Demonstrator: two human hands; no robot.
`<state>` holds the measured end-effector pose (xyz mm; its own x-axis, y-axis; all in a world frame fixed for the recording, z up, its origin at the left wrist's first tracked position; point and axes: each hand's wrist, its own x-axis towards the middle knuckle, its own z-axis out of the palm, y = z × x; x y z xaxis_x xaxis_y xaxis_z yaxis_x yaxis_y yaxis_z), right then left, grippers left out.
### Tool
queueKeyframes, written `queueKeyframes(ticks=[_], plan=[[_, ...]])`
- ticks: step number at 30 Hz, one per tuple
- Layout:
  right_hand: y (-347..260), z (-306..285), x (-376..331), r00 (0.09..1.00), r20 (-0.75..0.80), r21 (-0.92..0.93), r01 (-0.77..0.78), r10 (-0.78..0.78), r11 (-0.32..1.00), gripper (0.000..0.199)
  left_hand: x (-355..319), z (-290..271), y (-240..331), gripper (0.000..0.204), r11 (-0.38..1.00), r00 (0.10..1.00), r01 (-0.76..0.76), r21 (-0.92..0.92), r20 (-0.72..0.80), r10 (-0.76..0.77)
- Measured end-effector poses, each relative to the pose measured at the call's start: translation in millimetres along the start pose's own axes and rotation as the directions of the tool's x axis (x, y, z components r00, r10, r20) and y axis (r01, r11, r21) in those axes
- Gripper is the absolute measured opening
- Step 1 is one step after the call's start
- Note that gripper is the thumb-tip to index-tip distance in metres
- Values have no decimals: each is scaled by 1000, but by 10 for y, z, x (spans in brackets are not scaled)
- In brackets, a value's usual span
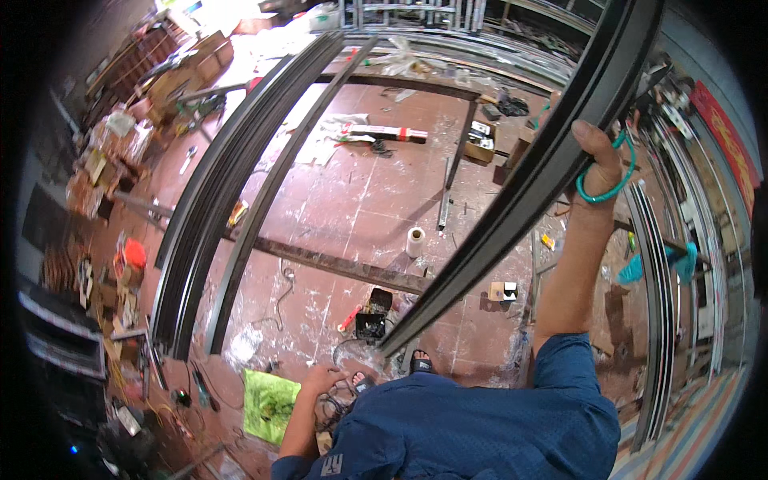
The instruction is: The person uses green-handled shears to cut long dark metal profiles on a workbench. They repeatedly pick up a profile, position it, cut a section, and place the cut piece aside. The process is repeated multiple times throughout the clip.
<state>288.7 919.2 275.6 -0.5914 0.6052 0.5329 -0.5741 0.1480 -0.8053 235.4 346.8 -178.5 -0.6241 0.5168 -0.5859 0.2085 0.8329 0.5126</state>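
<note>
Two hands are at work on different things. Nearest, at about 7 o'clock, the left hand [323, 378] reaches down with fingers half curled into a tangle of thin dark cables [340, 404] on the floor; whether it really grips them I cannot tell. Just beside it lies a green plastic bag [268, 404], and what is inside is not visible. At 3 o'clock the right hand [602, 164] is raised and closed firmly around a long dark metal profile [512, 212], which runs tilted from near the feet at 6 o'clock up to 1 o'clock; a teal cord loop [608, 186] hangs around the wrist. To handle this step well, I think the person should keep the grip tight and the lower end steady, since the long profile can swing easily. Further, a small black box [370, 324] stands open on the red tile floor [352, 200], its content unclear. Beyond, a white roll [414, 241] stands near a rusty steel beam [336, 264], and cardboard boxes [196, 68] at 11 o'clock seem filled with hardware.
</note>
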Motion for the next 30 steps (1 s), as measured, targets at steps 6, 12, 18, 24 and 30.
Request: queueKeyframes(ticks=[6,12,18,24,30], plan=[[-643,-474,-497,989,116,-349,125,-90,929,54,-548,-1566,1088,36,642,977,-181,-745,-213,28],[-756,339,-930,899,307,-412,422,-313,808,96,-1332,-2753,1871,84,-48,673,-723,-689,-719,175],[-268,1100,-1071,687,681,-214,518,-253,828,65,-2180,-3498,1908,94,-171,268,-910,-377,-851,452],[495,1573,-1340,382,924,-188,485,-13,854,56,-2850,-3386,955,101,-53,119,-993,-108,-939,-321],[1403,1712,-1213,83,981,-192,545,176,816,63,-3049,-2613,562,87,431,-213,-878,-208,-636,-741]])
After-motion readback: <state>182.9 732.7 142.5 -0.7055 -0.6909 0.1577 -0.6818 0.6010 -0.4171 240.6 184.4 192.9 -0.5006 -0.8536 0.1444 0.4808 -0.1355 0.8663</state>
